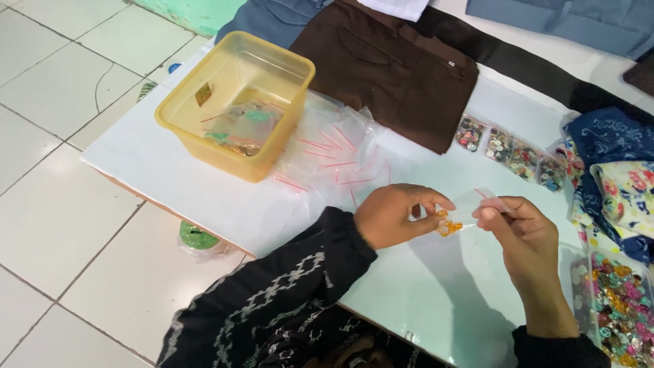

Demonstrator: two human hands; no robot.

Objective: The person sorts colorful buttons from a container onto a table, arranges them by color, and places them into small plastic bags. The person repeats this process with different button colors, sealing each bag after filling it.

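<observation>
At the centre right of the frame, above the white table [204, 184], the left hand [392, 215] and right hand [521, 228] each had their grip pinched shut on a small clear bag [470, 208]. Holding its mouth taut and level would likely keep the contents in. It looked thin and see-through, with orange buttons [448, 227] bunched at its lower left corner.

The heap of coloured buttons [616, 307] is cut off by the right edge.

yellow tub [286, 71] left; brown trousers [402, 75] behind | button packets [507, 146] right; empty zip bags [334, 153] between
</observation>
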